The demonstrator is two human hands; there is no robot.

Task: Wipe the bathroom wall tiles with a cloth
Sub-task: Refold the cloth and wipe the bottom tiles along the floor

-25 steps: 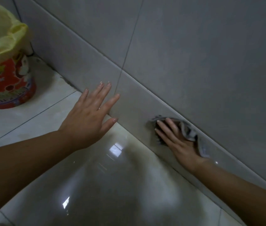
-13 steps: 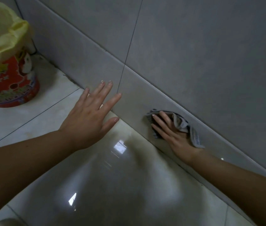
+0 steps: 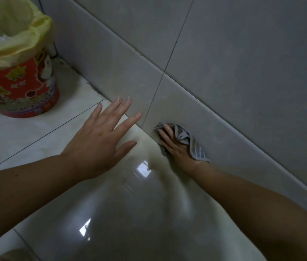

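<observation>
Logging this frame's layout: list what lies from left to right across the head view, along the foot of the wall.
Red bin with yellow liner → left hand, fingers spread → vertical grout line → right hand pressing the grey cloth against the bottom wall tile.

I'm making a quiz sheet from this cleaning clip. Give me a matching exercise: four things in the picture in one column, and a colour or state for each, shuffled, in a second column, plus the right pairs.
Things:
1. cloth
2. left hand
3. bin
4. bin bag

Colour or state:
A. red, with cartoon print, standing on the floor near the corner
B. yellow, folded over a rim
C. grey, pressed to the bottom wall tile by the right hand
D. fingers spread and straight, holding nothing

Pairs: 1-C, 2-D, 3-A, 4-B
</observation>
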